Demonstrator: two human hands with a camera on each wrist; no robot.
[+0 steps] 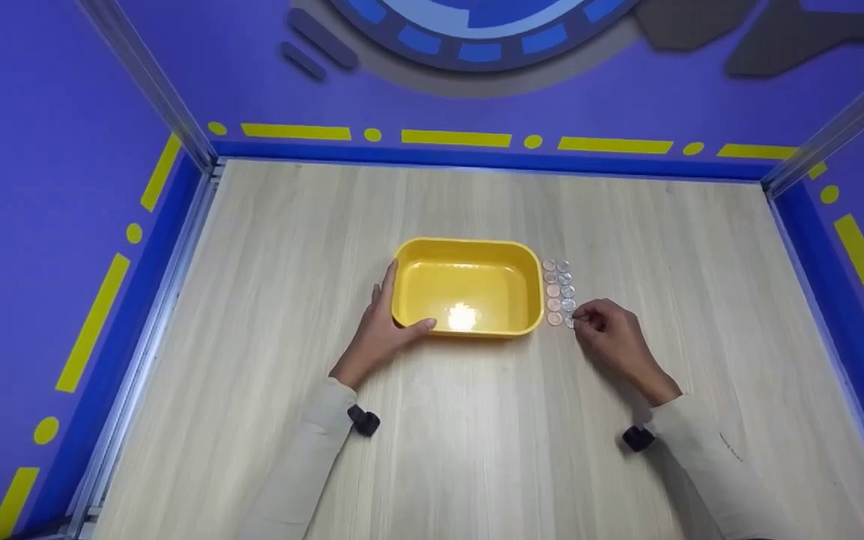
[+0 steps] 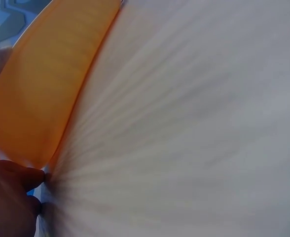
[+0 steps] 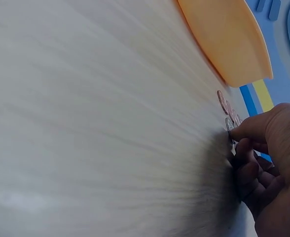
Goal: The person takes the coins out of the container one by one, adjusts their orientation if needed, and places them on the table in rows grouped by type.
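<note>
An empty yellow plastic tub [image 1: 469, 250] with rounded corners stands upright on the table in the head view. My left hand [image 1: 381, 330] grips its near left corner, thumb along the front rim and fingers against the left side. Right of the tub lie two columns of flat coins, copper coins [image 1: 553, 290] beside the tub and silver coins [image 1: 567, 291] outside them. My right hand [image 1: 616, 337], fingers curled, pinches at the nearest silver coin [image 1: 570, 322]. In the right wrist view, a fingertip meets the edge of that silver coin [image 3: 229, 124], partly hiding it.
The pale wood-grain table [image 1: 462, 435] is enclosed at the back and sides by blue panels [image 1: 27, 187] with yellow dashes. Metal rails [image 1: 154, 322] run along the edges. A small black device [image 1: 364, 421] sits at each sleeve cuff.
</note>
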